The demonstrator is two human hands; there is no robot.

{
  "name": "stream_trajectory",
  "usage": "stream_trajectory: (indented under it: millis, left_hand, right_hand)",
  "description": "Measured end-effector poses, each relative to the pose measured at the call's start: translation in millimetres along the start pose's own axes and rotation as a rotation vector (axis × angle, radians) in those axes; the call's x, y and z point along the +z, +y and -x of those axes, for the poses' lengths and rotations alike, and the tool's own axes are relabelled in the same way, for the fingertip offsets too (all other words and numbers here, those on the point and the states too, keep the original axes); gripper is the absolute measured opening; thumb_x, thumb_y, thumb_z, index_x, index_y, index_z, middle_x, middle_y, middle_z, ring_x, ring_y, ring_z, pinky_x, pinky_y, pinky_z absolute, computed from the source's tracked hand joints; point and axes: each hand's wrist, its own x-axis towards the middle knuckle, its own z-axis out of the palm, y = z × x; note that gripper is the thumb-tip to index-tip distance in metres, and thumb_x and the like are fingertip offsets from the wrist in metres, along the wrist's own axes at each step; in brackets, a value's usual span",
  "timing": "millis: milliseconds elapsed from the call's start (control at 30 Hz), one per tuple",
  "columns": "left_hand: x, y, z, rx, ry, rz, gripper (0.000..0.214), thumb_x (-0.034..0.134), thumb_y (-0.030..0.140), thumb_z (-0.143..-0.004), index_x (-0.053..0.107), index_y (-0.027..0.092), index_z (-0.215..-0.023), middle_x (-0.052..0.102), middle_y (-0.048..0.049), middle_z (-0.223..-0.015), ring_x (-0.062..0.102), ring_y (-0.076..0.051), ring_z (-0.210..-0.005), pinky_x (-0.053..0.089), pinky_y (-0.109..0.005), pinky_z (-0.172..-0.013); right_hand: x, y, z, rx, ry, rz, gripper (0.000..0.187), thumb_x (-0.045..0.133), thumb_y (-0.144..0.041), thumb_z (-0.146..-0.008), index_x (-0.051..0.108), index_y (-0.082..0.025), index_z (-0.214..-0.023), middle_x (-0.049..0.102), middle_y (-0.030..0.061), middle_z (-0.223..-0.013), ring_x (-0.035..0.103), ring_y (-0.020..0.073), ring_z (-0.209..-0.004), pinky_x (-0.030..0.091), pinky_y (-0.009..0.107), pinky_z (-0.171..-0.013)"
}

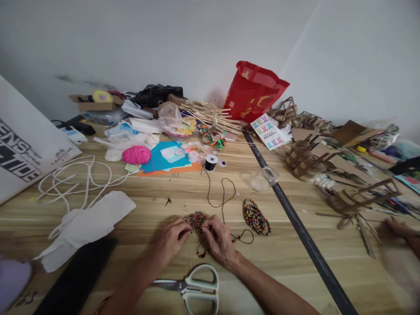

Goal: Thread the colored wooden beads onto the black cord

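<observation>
My left hand (170,243) and my right hand (218,238) rest on the wooden table, fingers pinched at a small pile of multicoloured beads (195,220) between them. A black cord (223,197) runs from under my right hand up to a black thread spool (210,162); part of it carries strung beads (202,253) below my hands. A finished coil of strung beads (256,217) lies just right of my right hand. What my fingertips pinch is too small to make out.
Scissors (193,288) lie at the near edge. White cloth (88,223), white cord (75,179) and a black slab (74,280) sit left. Pink yarn (136,155), coloured paper, a red bag (252,92) and stick models (308,157) crowd the back. Another person's hand (402,229) is at right.
</observation>
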Motion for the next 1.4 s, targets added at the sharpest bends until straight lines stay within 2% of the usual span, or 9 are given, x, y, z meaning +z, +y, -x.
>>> stream_trajectory:
  millis: [400,567,900,1067,1267,1400]
  left_hand:
    - [1.1,1.1,1.8,0.061,-0.063,-0.056,0.019,0.054,0.007,-0.079,0.070,0.018,-0.080,0.066,-0.0055,-0.082,0.062,-0.018,-0.077,0.049,-0.028,-0.071]
    - [-0.4,4.5,1.4,0.056,-0.110,-0.133,0.019,0.054,0.008,-0.080,0.071,0.019,-0.081,0.066,-0.0060,-0.083,0.061,-0.020,-0.079,0.048,-0.030,-0.071]
    - [-1.0,4.1,1.8,0.012,-0.125,-0.118,0.017,0.054,0.009,-0.079,0.070,0.017,-0.080,0.067,-0.0070,-0.085,0.062,-0.021,-0.081,0.048,-0.031,-0.073]
    - [0.2,4.2,1.8,-0.007,-0.043,0.015,0.017,0.054,0.009,-0.076,0.068,0.018,-0.073,0.069,-0.0053,-0.076,0.062,-0.019,-0.074,0.048,-0.028,-0.070]
    - [1.1,1.7,1.4,-0.229,-0.021,0.299,0.013,0.055,0.017,-0.072,0.067,0.016,-0.069,0.070,-0.0037,-0.067,0.062,-0.017,-0.063,0.048,-0.026,-0.062]
    - [-1.5,-1.1,-1.0,-0.278,-0.026,0.485,0.011,0.059,0.023,-0.070,0.067,0.015,-0.069,0.070,-0.0037,-0.067,0.063,-0.018,-0.065,0.050,-0.026,-0.063]
  right_hand:
    - [1.2,4.8,1.3,0.048,0.005,-0.016,0.014,0.047,-0.020,-0.091,0.056,-0.017,-0.081,0.054,0.0026,-0.075,0.051,0.0139,-0.067,0.040,0.024,-0.060]
    - [0.4,3.5,0.7,0.071,0.006,-0.022,0.015,0.047,-0.022,-0.091,0.056,-0.017,-0.080,0.053,0.0019,-0.073,0.049,0.0131,-0.064,0.039,0.024,-0.057]
    - [-0.5,0.9,-0.6,0.119,-0.001,-0.054,0.016,0.049,-0.025,-0.091,0.056,-0.017,-0.079,0.051,0.0005,-0.071,0.047,0.0116,-0.060,0.037,0.023,-0.055]
    - [-0.9,0.4,-1.0,0.083,-0.009,-0.043,0.017,0.048,-0.024,-0.091,0.055,-0.017,-0.078,0.051,0.0009,-0.071,0.047,0.0118,-0.060,0.037,0.023,-0.055]
    - [-2.2,1.0,0.4,-0.045,-0.059,-0.010,0.012,0.047,-0.019,-0.091,0.055,-0.018,-0.083,0.055,0.0037,-0.074,0.052,0.0151,-0.069,0.042,0.026,-0.060]
    - [-2.1,0.6,0.8,-0.100,-0.094,0.022,0.013,0.046,-0.020,-0.091,0.055,-0.018,-0.082,0.057,0.0046,-0.075,0.053,0.0161,-0.070,0.043,0.026,-0.062]
